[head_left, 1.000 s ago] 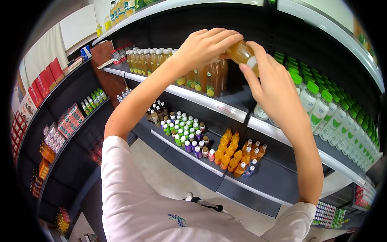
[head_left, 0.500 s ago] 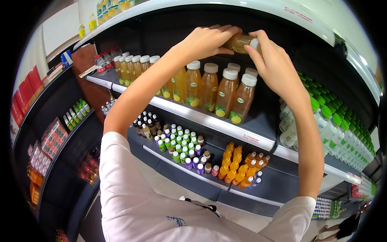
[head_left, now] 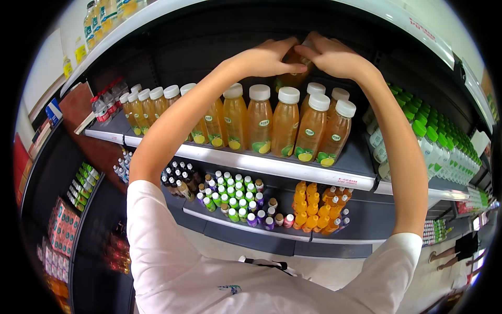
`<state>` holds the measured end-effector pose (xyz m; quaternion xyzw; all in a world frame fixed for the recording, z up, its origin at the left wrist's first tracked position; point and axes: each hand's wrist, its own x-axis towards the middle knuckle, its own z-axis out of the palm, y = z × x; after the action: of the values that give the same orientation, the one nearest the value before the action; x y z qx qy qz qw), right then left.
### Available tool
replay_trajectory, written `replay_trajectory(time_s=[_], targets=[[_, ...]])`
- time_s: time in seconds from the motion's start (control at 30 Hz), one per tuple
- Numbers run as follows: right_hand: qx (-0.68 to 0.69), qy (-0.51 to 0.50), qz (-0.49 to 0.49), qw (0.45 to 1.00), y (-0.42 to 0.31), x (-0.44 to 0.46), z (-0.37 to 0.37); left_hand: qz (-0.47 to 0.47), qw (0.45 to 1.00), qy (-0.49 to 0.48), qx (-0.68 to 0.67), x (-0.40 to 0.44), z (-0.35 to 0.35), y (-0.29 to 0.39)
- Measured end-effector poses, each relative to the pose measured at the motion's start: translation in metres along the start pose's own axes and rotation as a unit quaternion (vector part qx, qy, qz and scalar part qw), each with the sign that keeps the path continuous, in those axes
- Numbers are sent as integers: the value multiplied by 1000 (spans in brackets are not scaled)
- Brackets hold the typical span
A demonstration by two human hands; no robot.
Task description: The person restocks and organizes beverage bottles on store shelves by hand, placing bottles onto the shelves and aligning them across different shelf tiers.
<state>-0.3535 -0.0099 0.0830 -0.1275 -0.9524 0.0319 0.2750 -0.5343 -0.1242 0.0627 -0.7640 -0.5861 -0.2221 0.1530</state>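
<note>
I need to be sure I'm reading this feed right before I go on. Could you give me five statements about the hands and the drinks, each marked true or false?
1. The left hand and the right hand are on one held bottle. True.
2. The standing amber bottles have red caps. False: their caps are white.
3. The green-capped bottles are to the right of the amber bottles in this view. True.
4. The orange drinks share a shelf with the amber bottles. False: they stand on the shelf below.
5. The amber bottles carry a yellow-and-green picture low on their fronts. True.
</note>
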Motion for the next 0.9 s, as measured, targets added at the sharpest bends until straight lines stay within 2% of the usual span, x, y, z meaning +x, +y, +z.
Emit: replay_trajectory(time_s=[0.1,0.2,0.33,0.4,0.6,0.67,0.73,0.9], targets=[[-12,-6,8,1000,-4,7,7,-16,1000,-4,-10,-2,7,-9],[-42,-85,63,993,-14,10,10,-47,995,-55,-70,-6,9,-16],[-42,-118,49,991,-16,9,15,-86,990,-110,-23,-13,5,-11],[-29,-173,31,984,-18,7,16,-80,989,-113,-47,-18,5,-14],[-6,-192,47,980,-12,8,34,-83,984,-120,-104,-25,7,-15],[-7,-196,60,979,-14,12,40,-114,978,-137,-111,-28,4,-12],[-49,-199,40,978,-11,15,45,-108,979,-128,-115,-30,7,-13],[-25,-216,23,976,-11,12,43,-113,974,-138,-143,-33,9,-10]])
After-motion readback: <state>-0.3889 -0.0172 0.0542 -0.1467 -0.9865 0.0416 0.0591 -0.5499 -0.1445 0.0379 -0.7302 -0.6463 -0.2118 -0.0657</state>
